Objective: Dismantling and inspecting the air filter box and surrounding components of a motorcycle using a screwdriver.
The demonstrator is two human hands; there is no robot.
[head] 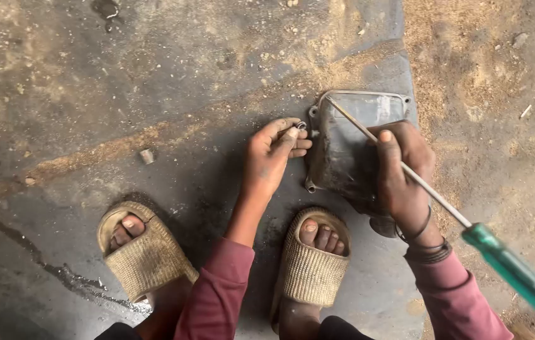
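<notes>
Pinching a small metal bolt [299, 126] between thumb and fingertips, the left hand [272, 154] is curled nearly closed, its knuckles turned up, and it sits just beside the left edge of a grimy metal cover [349, 148]. The bolt's end points toward a lug on that edge; whether it touches the lug is hard to tell.

The right hand [403, 170] is wrapped around the cover's right side, thumb pressed flat on its face, fingers folded behind it, so the cover is gripped and stands tilted on its lower edge on the floor [154, 82]. A long thin screwdriver [431, 189] runs under that thumb: its steel shaft reaches up and left to the cover's top corner, and its green handle [519, 274] juts out toward the lower right, close to the camera and blurred. Dark bands circle the right wrist, and both arms wear dull red sleeves [217, 289].

Below the hands, two feet in woven tan sandals [308, 267] rest on the floor, one just under the cover, the other [145, 252] well to the left. The floor is dark, stained concrete strewn with sandy sawdust, and a small stub of metal [146, 155] lies apart on it, left of the left hand.
</notes>
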